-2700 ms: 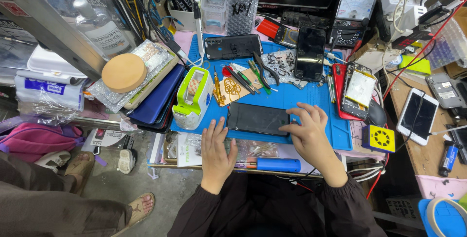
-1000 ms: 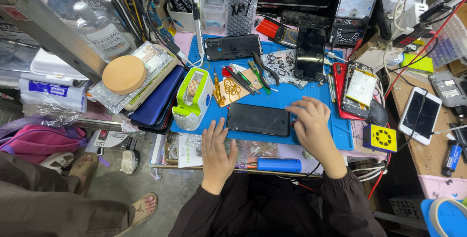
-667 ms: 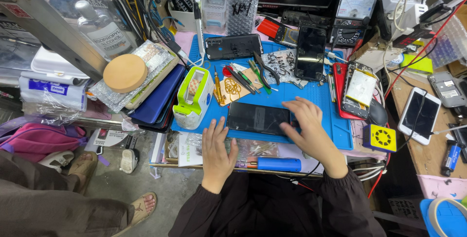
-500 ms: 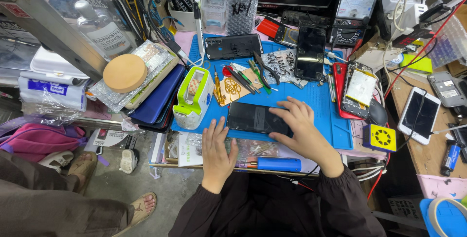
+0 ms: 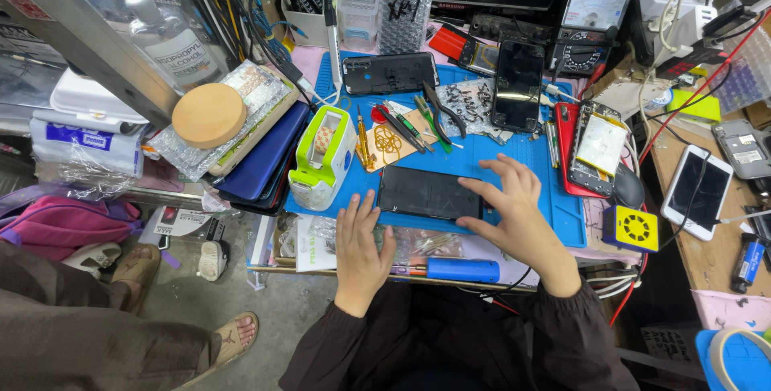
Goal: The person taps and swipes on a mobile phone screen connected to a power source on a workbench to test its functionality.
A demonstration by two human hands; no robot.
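Right hand [image 5: 514,214] fingertips on black phone [image 5: 428,193], left hand [image 5: 360,248] beside

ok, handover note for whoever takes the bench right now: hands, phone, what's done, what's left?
Left hand: flat, palm down at the front edge of the blue mat, holding nothing.
Right hand: fingers spread, resting on the right end of the black phone.
Phone: flat, screen side up, mid-mat.
Done: cannot tell; the phone looks closed.
Left: tools lie untouched behind it.

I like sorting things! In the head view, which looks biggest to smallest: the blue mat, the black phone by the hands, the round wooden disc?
1. Blue mat
2. Black phone
3. Round wooden disc

Phone and disc look close; that ranking is unsure.
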